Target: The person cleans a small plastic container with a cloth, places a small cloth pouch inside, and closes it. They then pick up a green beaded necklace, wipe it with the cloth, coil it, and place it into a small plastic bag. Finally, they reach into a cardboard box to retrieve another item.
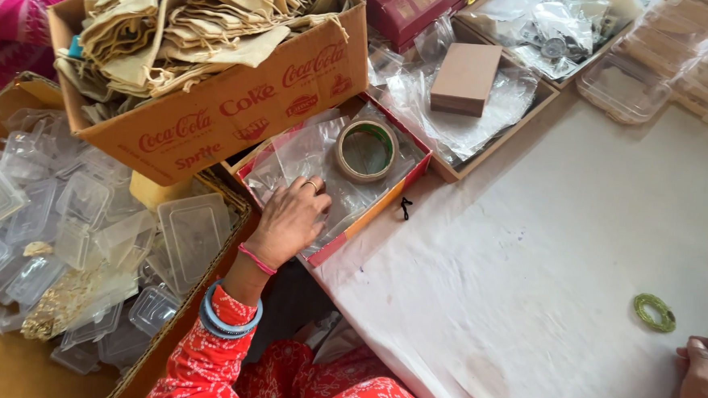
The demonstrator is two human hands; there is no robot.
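the left hand (291,220) lies flat in the red-edged tray (417,163), fingers (310,190) spread loosely on the clear plastic bags (308,152), gripping nothing. a tape roll (365,149) sits just beyond the fingertips. the right hand (704,383) rests on the white table (528,265), loosely curled and empty, near a green bangle (654,312).

Two hands show: the left hand (288,220) and the right hand (704,379). One tape roll (365,150) lies just beyond the left hand, and one green ring (654,312) just beyond the right. One brown block (465,78) sits farther off. Three cardboard boxes stand left; their bags and clear tubs are too many to count.
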